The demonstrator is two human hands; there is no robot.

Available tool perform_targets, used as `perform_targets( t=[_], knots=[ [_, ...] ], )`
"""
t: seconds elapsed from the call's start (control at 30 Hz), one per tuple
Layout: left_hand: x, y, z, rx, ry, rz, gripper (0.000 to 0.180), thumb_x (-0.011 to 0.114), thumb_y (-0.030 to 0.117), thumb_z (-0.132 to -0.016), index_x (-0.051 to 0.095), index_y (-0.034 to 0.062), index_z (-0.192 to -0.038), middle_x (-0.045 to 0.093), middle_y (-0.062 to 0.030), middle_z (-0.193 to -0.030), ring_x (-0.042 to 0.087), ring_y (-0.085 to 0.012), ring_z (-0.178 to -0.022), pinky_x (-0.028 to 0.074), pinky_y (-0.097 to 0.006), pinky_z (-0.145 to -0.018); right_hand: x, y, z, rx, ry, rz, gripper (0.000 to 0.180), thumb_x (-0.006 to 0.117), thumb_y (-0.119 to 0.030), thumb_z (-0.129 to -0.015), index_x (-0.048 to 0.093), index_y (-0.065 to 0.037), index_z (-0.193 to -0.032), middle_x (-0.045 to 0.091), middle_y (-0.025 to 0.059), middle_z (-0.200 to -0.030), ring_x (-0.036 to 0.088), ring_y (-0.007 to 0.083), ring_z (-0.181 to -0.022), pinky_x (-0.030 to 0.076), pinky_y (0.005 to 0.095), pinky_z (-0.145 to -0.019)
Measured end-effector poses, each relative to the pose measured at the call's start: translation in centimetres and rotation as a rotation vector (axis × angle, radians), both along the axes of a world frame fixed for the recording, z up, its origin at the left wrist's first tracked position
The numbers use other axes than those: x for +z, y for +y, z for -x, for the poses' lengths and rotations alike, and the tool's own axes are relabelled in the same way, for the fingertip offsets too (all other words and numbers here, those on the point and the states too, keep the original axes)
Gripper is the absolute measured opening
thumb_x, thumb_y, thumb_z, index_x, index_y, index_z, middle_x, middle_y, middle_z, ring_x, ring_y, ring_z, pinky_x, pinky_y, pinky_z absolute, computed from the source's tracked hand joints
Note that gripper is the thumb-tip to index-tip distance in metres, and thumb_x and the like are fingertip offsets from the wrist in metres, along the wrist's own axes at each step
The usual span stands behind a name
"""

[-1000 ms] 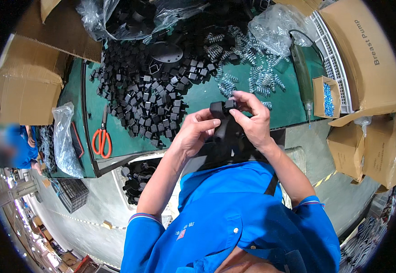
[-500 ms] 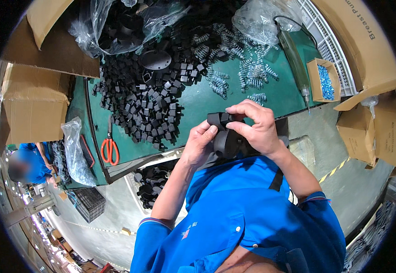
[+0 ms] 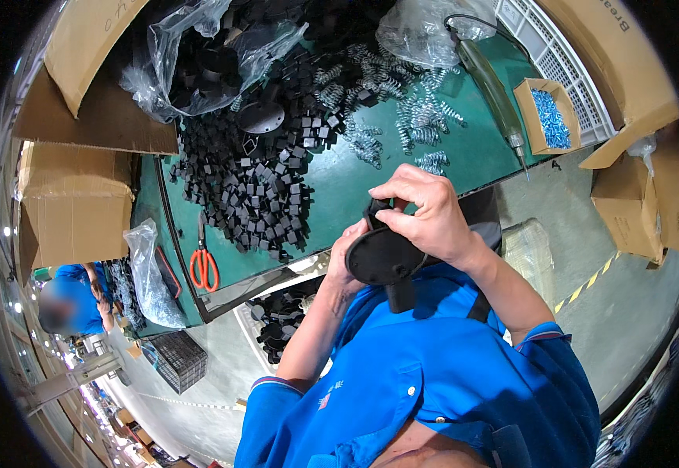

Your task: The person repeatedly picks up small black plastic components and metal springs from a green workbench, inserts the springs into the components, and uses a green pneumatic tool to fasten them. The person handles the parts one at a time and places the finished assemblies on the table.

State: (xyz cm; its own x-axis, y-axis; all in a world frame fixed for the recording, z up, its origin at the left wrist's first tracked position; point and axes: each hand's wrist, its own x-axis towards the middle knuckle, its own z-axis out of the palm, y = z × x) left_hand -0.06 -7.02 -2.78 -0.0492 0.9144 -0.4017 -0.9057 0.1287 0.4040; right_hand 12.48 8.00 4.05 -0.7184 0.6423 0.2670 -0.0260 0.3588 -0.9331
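Note:
A black plastic part with a flat oval disc [image 3: 385,256] and a stubby stem is held up in front of my blue shirt. My left hand [image 3: 344,254] grips its left edge, the fingers partly hidden behind the disc. My right hand [image 3: 431,217] pinches the black upper end of the part between thumb and forefinger. Whether that end is a separate piece, I cannot tell. Beyond my hands, a heap of small black blocks [image 3: 265,191] covers the green table [image 3: 328,191]. Metal coil springs [image 3: 425,117] lie to the right of the heap.
An electric screwdriver [image 3: 489,90] rests beside a small carton of blue screws [image 3: 552,121]. Orange-handled scissors [image 3: 204,269] lie at the table's left. A bin of black parts [image 3: 277,320] stands below the table edge. A person in blue [image 3: 78,300] works at far left.
The black part has turned so its flat disc now faces up toward me, with the stem pointing down. Both hands still hold it. The view has shifted slightly.

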Motion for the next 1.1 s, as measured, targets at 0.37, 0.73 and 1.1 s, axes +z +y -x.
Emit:
perform_targets(
  t=[0.37,0.73,1.1],
  knots=[
    [-0.3,-0.5,-0.1,0.015,-0.123,0.000,0.043,0.047,0.034,-0.103,0.052,0.0021,-0.132,0.066,-0.0161,-0.117,0.069,-0.0268,-0.099,0.060,-0.041,-0.085,-0.6,0.0,-1.3,0.071,0.066,0.003,0.023,0.074,-0.004,-0.075,0.070,0.000,-0.097,0.067,0.0106,-0.090,0.067,0.0225,-0.077,0.053,0.0326,-0.070],
    [3.1,0.8,0.2,-0.066,0.484,-0.035,0.045,0.070,0.030,-0.092,0.061,-0.0006,-0.124,0.066,-0.0063,-0.114,0.061,-0.0133,-0.103,0.049,-0.029,-0.091,0.5,-1.4,-2.2,-0.144,0.076,0.003,0.020,0.074,-0.001,-0.077,0.065,-0.002,-0.096,0.064,0.0082,-0.087,0.067,0.0191,-0.071,0.054,0.0299,-0.064],
    [6.5,1.5,0.6,-0.083,0.601,0.071,0.029,0.064,0.020,-0.096,0.067,-0.0013,-0.116,0.063,-0.0017,-0.110,0.058,-0.0100,-0.096,0.046,-0.026,-0.085,-0.7,-1.2,-2.2,-0.114,0.085,0.065,0.023,0.073,0.002,-0.077,0.063,0.001,-0.098,0.063,0.0093,-0.087,0.066,0.0166,-0.076,0.053,0.0286,-0.066]
  ],
)
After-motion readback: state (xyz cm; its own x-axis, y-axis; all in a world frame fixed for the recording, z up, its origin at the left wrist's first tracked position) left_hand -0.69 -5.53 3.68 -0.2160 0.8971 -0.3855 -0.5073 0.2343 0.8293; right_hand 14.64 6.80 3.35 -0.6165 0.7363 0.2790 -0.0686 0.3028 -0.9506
